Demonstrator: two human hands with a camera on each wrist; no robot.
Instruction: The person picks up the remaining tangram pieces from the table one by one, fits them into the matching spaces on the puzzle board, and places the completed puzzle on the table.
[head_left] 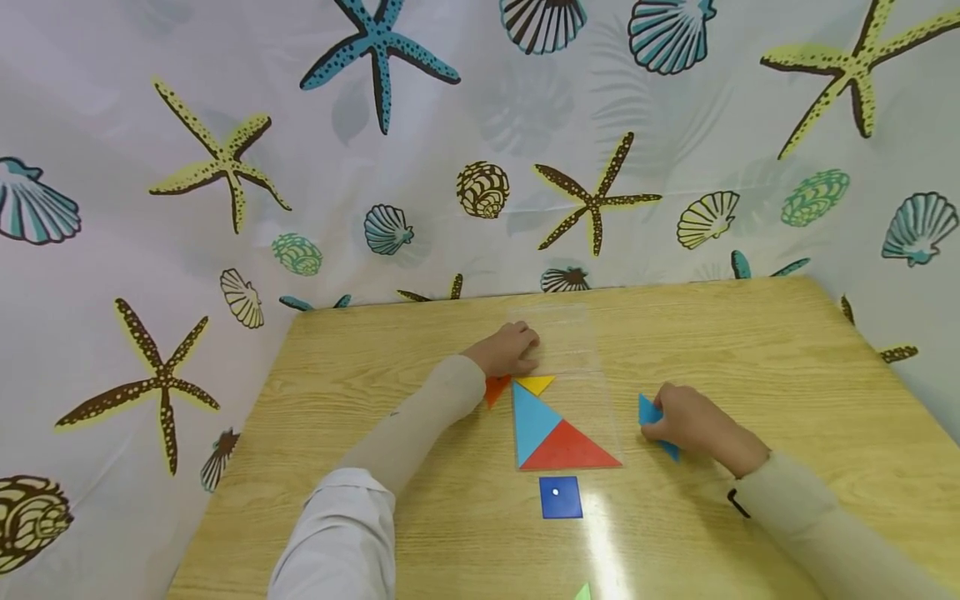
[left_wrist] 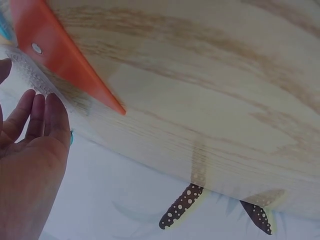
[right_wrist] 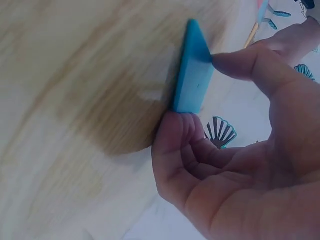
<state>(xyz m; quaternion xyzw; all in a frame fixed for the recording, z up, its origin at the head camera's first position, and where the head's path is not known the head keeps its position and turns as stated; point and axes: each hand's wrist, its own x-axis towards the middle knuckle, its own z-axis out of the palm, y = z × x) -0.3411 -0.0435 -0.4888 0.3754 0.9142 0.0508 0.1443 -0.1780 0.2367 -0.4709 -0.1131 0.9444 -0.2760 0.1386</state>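
Note:
A flat clear tray (head_left: 609, 417) lies on the table, a light blue triangle (head_left: 531, 417), a red triangle (head_left: 570, 447) and a small yellow triangle (head_left: 537, 383) fitted together in its near part. My left hand (head_left: 508, 348) is at the tray's left edge, its fingertips (left_wrist: 56, 102) against the clear plastic in the left wrist view. Close beside it lies an orange tangram piece (left_wrist: 60, 52) with a white dot, partly hidden by the sleeve in the head view. Right of the tray, my right hand (head_left: 684, 417) pinches a blue tangram piece (right_wrist: 195, 75) between thumb and fingers, tilted on edge.
A dark blue square (head_left: 561, 497) with a white dot lies on the wooden table (head_left: 750, 350) just in front of the tray. The tip of a green piece (head_left: 583, 592) shows at the bottom edge. Behind the table hangs a patterned cloth (head_left: 450, 250).

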